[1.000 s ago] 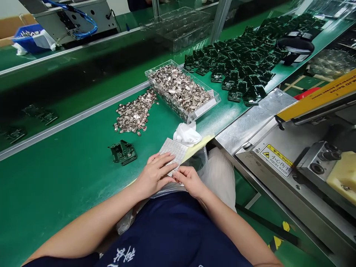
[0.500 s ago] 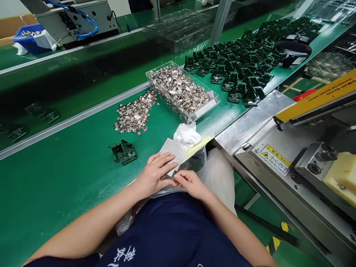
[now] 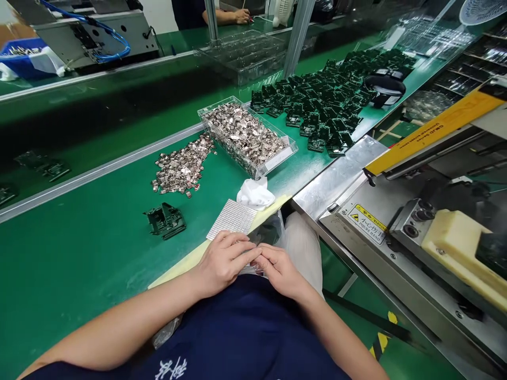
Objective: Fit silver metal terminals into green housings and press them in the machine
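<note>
My left hand is closed just below a sheet of small silver pieces, its fingers curled and pointing right. The fingertips of my right hand, pinched together, meet the left thumb and fingers in front of my body. Whatever lies between them is hidden. Under the hands hangs a clear plastic bag at the bench edge. The sheet lies on the bench by a yellow strip, and a crumpled white cloth sits beyond it.
A clear box of small metal parts stands ahead, beside a loose heap of them. One green circuit-board assembly sits left; several more spread behind. A metal machine borders the right side. Another person's hand shows far off.
My left hand has slid off the silver sheet toward my body, and its fingers now meet my right hand's. The camera view has turned slightly right.
</note>
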The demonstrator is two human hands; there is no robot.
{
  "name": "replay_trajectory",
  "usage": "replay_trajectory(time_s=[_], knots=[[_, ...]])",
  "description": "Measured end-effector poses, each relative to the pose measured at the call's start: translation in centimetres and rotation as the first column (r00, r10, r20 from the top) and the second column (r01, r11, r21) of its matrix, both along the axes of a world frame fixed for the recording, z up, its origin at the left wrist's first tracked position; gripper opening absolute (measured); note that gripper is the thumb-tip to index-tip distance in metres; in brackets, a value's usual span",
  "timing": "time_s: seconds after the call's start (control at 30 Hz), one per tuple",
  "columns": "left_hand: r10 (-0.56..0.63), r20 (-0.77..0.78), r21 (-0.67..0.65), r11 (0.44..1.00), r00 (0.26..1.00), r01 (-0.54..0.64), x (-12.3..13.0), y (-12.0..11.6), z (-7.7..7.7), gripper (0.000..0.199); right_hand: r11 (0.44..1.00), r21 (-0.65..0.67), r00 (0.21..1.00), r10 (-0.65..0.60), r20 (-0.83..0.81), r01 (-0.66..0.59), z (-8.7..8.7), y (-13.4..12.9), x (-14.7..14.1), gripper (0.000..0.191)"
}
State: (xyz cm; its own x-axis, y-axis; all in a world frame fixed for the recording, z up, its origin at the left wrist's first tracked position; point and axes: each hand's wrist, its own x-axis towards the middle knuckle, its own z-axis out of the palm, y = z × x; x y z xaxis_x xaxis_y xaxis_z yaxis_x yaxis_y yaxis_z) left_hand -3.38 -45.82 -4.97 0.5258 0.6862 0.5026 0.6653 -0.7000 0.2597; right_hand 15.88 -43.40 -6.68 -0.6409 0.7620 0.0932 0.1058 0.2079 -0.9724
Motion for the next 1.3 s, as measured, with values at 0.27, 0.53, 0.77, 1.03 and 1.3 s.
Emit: replay_trajectory(time_s=[0.27, 0.53, 0.77, 1.03, 1.3], knots=[[-0.015, 0.088, -0.097, 0.995, 0.996, 0.024, 0.6, 0.0, -0.1, 0.024, 0.92, -0.381, 0.971, 0.001, -0.238, -0.094, -0.3, -0.5, 0.4, 0.041], [-0.033, 0.306, -0.319, 0.938, 0.951, 0.135, 1.9, 1.1, 0.7, 0.017, 0.798, -0.593, 0.916, -0.151, -0.371, -0.108, -1.6, -1.1, 0.6, 0.038], [-0.092, 0.355, -0.355, 0.907, 0.93, 0.225, 2.1, 2.1, 1.2, 0.017, 0.815, -0.567, 0.921, -0.123, -0.371, -0.119, -1.8, -0.6, 1.2, 0.041], [-0.161, 0.262, -0.228, 0.948, 0.951, 0.224, 1.9, 1.7, 0.6, 0.021, 0.886, -0.459, 0.977, -0.155, -0.149, 0.071, 0.1, -0.9, 1.4, 0.045], [-0.223, 0.289, -0.327, 0.891, 0.931, 0.315, 1.3, 2.1, 2.0, 0.02, 0.906, -0.42, 0.986, -0.031, -0.164, -0.041, 0.4, -0.6, 1.7, 0.047]])
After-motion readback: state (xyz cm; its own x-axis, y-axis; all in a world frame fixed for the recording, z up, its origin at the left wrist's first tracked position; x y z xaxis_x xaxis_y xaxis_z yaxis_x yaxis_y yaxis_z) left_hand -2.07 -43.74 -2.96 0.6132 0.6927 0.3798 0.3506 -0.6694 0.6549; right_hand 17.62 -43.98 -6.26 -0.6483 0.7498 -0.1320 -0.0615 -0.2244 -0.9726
